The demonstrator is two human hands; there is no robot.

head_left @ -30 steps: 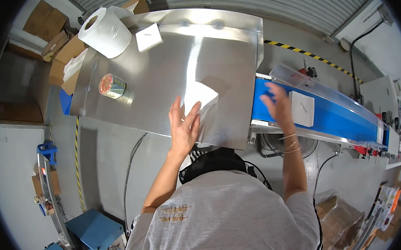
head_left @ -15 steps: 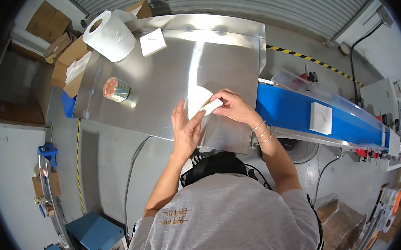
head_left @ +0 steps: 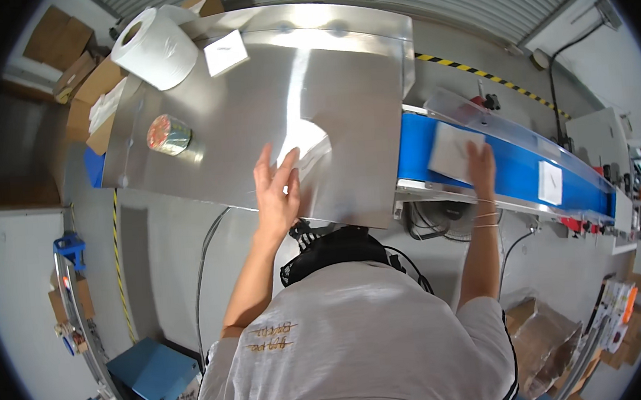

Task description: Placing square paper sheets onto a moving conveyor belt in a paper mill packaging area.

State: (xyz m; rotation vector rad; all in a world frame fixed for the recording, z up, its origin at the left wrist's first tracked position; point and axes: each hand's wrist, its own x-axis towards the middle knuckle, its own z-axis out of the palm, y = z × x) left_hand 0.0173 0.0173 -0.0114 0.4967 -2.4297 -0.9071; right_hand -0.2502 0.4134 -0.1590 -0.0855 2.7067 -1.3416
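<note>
Over the near part of the metal table, my left hand (head_left: 278, 195) is raised with its fingers apart and holds nothing. Beside its fingertips lies a bright white rounded patch (head_left: 310, 135); I cannot tell whether it is a sheet or glare. At the right, my right hand (head_left: 482, 166) is over the blue conveyor belt (head_left: 415, 145). Its blurred fingers lie on the right edge of a flat white square packet (head_left: 451, 151), which is blurred too and tilted. Farther along the belt rests another white square packet (head_left: 550, 182).
On the metal table (head_left: 235, 143) are a big white roll (head_left: 166, 58), a white square packet (head_left: 225, 53) and a roll of patterned tape or labels (head_left: 169, 135). Open cardboard boxes (head_left: 80, 116) stand beyond its left edge. A clear guard (head_left: 512, 122) borders the belt's far side.
My right hand has moved from the table to the belt with the white packet. My left hand has come off the packet. The other packet has travelled right along the belt. The view has shifted slightly.
</note>
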